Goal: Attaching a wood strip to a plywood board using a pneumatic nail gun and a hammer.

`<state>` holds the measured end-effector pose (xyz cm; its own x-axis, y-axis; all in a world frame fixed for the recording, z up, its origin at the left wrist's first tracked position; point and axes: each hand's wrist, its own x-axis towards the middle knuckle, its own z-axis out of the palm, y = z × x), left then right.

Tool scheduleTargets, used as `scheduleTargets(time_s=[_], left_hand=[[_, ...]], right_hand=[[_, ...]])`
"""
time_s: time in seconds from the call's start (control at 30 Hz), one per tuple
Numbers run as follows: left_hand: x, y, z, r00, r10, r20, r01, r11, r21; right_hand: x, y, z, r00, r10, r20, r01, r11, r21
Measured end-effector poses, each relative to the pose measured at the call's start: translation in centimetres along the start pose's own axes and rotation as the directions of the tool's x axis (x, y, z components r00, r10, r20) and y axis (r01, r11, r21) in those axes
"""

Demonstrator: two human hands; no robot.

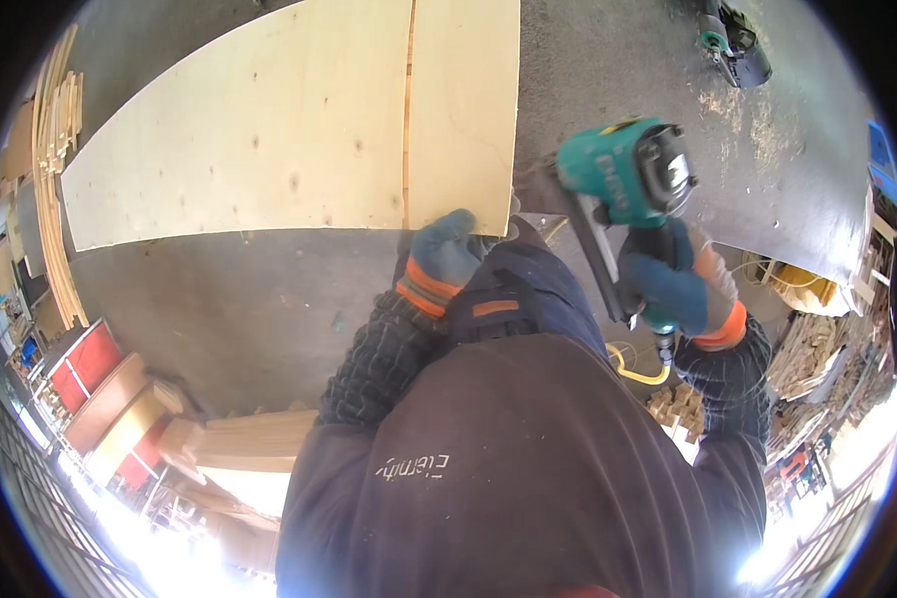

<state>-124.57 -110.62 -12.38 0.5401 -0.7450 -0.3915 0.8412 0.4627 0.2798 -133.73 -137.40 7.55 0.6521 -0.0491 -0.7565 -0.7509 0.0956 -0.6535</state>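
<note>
A large pale plywood sheet [259,130] with a curved left edge lies on the dark grey table, a narrow brownish strip [407,110] running across it. At the sheet's near right corner, my left hand [444,254], in a blue and grey glove with an orange cuff, is closed on the near edge. My right hand [673,284], gloved alike, grips the handle of a teal and black air nail gun [613,174]. The gun is raised to the right of the sheet, its nose slightly blurred. A yellow air hose [640,377] hangs below its handle.
Another teal and black power tool [736,48] lies on the grey table [239,329] at the far right, near scattered sawdust [757,115]. Long wood strips [52,189] are at the left. Stacked boards [249,439] stand at the near left, and wood pieces [817,349] at the right.
</note>
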Motion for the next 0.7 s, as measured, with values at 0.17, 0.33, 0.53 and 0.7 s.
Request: scheduleTargets(time_s=[0.17, 0.33, 0.53, 0.7], left_hand=[[-0.4, -0.2, -0.7, 0.999, -0.021, -0.037, 0.019, 0.998, -0.064], [-0.8, -0.4, -1.1, 0.998, -0.023, -0.058, 0.019, 0.998, -0.068], [-0.8, -0.2, -1.1, 0.997, -0.032, -0.063, 0.026, 0.995, -0.094], [-0.7, 0.1, -0.9, 0.999, -0.005, -0.047, 0.002, 0.998, -0.063]], right_hand=[[1.6, -0.8, 2.8, 0.996, 0.051, 0.068, -0.048, 0.998, -0.049], [2.3, -0.9, 3.6, 0.994, 0.098, 0.052, -0.094, 0.993, -0.078], [2.3, -1.4, 4.8, 0.995, 0.073, 0.063, -0.071, 0.997, -0.041], [2.4, -0.9, 4.1, 0.996, 0.082, 0.041, -0.08, 0.996, -0.046]])
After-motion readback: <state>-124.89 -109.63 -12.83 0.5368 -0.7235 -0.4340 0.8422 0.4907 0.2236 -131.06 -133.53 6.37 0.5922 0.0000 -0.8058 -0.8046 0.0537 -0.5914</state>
